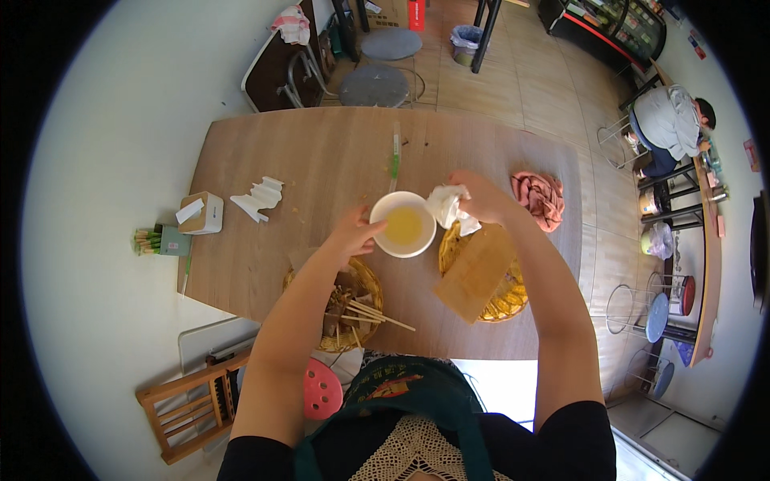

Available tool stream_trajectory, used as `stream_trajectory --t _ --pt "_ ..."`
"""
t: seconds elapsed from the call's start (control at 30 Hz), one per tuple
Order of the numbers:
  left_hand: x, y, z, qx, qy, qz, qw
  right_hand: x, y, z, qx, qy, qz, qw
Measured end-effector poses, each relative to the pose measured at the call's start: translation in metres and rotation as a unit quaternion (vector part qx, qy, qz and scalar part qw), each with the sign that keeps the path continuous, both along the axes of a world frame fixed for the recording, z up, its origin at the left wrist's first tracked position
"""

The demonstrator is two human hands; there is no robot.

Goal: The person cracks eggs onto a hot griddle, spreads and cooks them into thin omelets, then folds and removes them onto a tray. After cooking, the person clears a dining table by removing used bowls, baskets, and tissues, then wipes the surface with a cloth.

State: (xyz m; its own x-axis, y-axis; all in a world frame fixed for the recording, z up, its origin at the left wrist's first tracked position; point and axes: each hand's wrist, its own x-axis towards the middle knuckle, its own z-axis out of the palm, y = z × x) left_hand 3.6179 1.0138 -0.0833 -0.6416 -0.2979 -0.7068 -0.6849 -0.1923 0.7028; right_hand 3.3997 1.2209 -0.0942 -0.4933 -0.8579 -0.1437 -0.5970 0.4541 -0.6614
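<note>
My left hand [351, 234] grips a white bowl [415, 199] at its left rim, thumb over the edge. Clear yellowish liquid [404, 227] lies in the bowl's bottom. Crumpled white tissue [446, 203] is bunched in my right hand [481, 195], close to the bowl's right side. Below that hand, a brown sheet [475, 273] lies across a yellow woven basket [504, 311]. Partly hidden by my left forearm, another woven basket [375, 288] holds used wooden skewers [367, 311] and brown paper.
On the wooden table [337, 156] are a wrapped pair of chopsticks [395, 157], a pink cloth [538, 198], a loose tissue [260, 198], a tissue box [207, 216] and a chopstick holder [174, 239]. Stools [374, 85] stand beyond. A person [665, 123] sits at a wall counter.
</note>
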Motion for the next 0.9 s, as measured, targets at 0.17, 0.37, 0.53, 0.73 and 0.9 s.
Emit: stream_trajectory --t 0.17,0.37,0.53,0.73,0.9 --pt "-0.011 -0.023 -0.022 0.266 0.04 -0.054 0.962 -0.022 -0.05 -0.018 0.197 -0.18 0.119 0.956" --pt "-0.016 -0.023 -0.034 0.344 0.045 -0.034 0.937 -0.026 -0.037 -0.056 0.219 -0.248 0.105 0.938" --pt "-0.011 -0.028 -0.031 0.329 0.051 -0.027 0.943 -0.034 -0.049 -0.051 0.069 -0.321 -0.062 0.943" --pt "0.012 -0.047 -0.017 0.322 0.106 0.023 0.941 -0.082 -0.109 -0.088 -0.056 -0.015 -0.224 0.973" --pt "0.068 -0.079 0.007 0.322 0.162 0.14 0.922 -0.061 -0.17 -0.091 0.07 0.114 -0.274 0.952"
